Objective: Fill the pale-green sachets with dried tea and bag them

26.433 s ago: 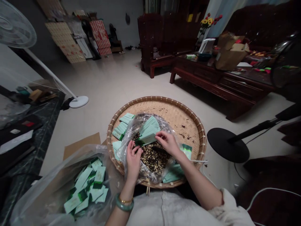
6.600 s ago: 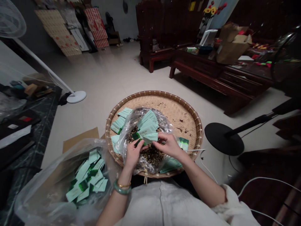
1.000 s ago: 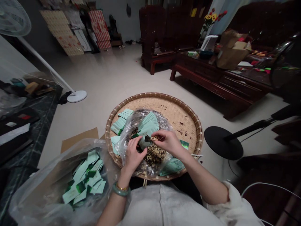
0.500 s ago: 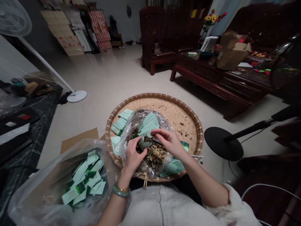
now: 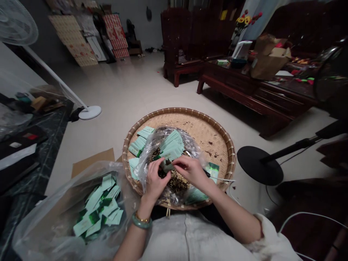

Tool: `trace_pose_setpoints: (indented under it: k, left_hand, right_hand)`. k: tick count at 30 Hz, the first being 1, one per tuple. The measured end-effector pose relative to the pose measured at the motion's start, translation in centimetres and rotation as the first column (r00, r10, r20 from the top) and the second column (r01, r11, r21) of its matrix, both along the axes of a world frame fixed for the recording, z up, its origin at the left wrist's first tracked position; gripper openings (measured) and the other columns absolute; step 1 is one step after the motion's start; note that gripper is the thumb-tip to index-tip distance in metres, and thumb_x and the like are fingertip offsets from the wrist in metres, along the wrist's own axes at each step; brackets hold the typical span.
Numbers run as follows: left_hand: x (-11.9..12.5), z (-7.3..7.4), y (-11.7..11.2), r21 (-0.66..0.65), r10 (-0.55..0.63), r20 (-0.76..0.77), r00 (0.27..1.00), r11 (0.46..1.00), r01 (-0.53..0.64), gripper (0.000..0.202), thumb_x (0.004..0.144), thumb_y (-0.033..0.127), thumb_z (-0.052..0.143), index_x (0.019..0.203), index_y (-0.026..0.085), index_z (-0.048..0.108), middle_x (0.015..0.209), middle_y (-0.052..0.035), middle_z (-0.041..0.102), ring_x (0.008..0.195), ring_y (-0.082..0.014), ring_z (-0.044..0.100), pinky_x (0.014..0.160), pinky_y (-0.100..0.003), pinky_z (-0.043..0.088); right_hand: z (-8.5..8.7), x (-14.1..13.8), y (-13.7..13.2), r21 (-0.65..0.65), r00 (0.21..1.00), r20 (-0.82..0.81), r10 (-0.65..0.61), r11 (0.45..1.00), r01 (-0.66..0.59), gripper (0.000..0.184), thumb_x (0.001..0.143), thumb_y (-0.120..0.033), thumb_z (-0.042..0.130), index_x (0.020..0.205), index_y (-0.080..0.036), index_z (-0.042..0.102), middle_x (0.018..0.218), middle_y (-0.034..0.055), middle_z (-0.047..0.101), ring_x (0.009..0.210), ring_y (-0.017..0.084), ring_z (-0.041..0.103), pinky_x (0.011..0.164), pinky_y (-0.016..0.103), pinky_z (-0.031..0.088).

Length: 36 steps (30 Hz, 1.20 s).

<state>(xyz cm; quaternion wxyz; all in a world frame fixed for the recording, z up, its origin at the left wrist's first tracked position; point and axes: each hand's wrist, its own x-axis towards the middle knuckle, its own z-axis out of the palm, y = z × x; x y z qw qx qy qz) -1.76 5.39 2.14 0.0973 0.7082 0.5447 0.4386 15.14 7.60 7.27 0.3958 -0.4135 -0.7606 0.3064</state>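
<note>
Head view: a small pale-green packet (image 5: 166,166) is pinched between the left hand (image 5: 154,185) and right hand (image 5: 191,170), their fingers closed on it above loose dark tea (image 5: 176,183). Held there, inside a clear plastic bag (image 5: 144,170), it seems placed so that flakes fall back in. The bag rests on a round woven bamboo tray (image 5: 176,110), which appears set to catch strays, among more green packets (image 5: 170,145).
</note>
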Motion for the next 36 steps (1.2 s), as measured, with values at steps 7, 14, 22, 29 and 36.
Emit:
trace_pose_setpoints:
  k: [7,14,22,29,36]
  left_hand:
    - [-0.1,-0.1,0.0,-0.017,0.013,-0.016,1.0,1.0,-0.013,0.045,0.073,0.015,0.064,0.116,0.021,0.051,0.106,-0.0075,0.062,0.102,-0.0247,0.057,0.087,-0.041,0.049]
    - [-0.1,0.0,0.0,-0.034,-0.037,-0.018,0.999,0.999,0.037,0.049,0.074,0.016,0.064,0.12,0.022,0.05,0.109,-0.0084,0.061,0.103,-0.0247,0.056,0.086,-0.041,0.05]
    - [-1.6,0.1,0.3,-0.33,-0.076,0.36,0.93,0.922,0.203,0.052,0.074,0.029,0.066,0.123,0.019,0.053,0.118,-0.0112,0.062,0.109,-0.024,0.059,0.096,-0.041,0.045]
    - [-1.9,1.2,0.3,-0.577,-0.006,0.579,0.815,0.704,0.414,0.032,0.06,0.03,0.076,0.087,0.013,0.071,0.09,-0.008,0.073,0.085,-0.0235,0.066,0.082,-0.034,0.05]
    - [-1.8,0.7,0.0,-0.559,0.185,0.687,0.702,0.752,0.349,0.034,0.056,0.027,0.079,0.085,0.013,0.069,0.085,-0.0061,0.073,0.077,-0.0188,0.065,0.075,-0.028,0.05]
  right_hand:
    - [0.5,1.1,0.2,0.014,0.998,-0.031,-0.062,0.998,0.062,0.014,0.085,-0.018,0.055,0.089,-0.02,0.068,0.086,0.0051,0.066,0.075,0.016,0.062,0.064,0.026,0.049]
    - [-0.5,0.8,0.9,-0.001,0.943,0.305,0.134,0.99,-0.14,0.022,0.086,-0.025,0.058,0.105,-0.019,0.066,0.098,0.0092,0.063,0.084,0.018,0.061,0.074,0.029,0.048]
    - [0.6,1.7,1.8,-0.076,0.942,0.279,0.187,0.982,-0.173,0.015,0.086,-0.025,0.059,0.079,-0.015,0.067,0.071,0.0034,0.063,0.066,0.014,0.057,0.061,0.023,0.04]
    - [1.7,3.0,2.1,-0.286,0.972,0.056,0.227,0.937,-0.202,0.023,0.081,-0.036,0.063,0.072,-0.015,0.068,0.066,0.0021,0.064,0.061,0.013,0.057,0.057,0.023,0.041]
    - [0.1,3.5,2.9,-0.465,0.97,-0.234,-0.067,0.884,-0.051,0.032,0.073,-0.045,0.068,0.082,-0.015,0.066,0.068,0.0023,0.064,0.058,0.013,0.057,0.056,0.025,0.046]
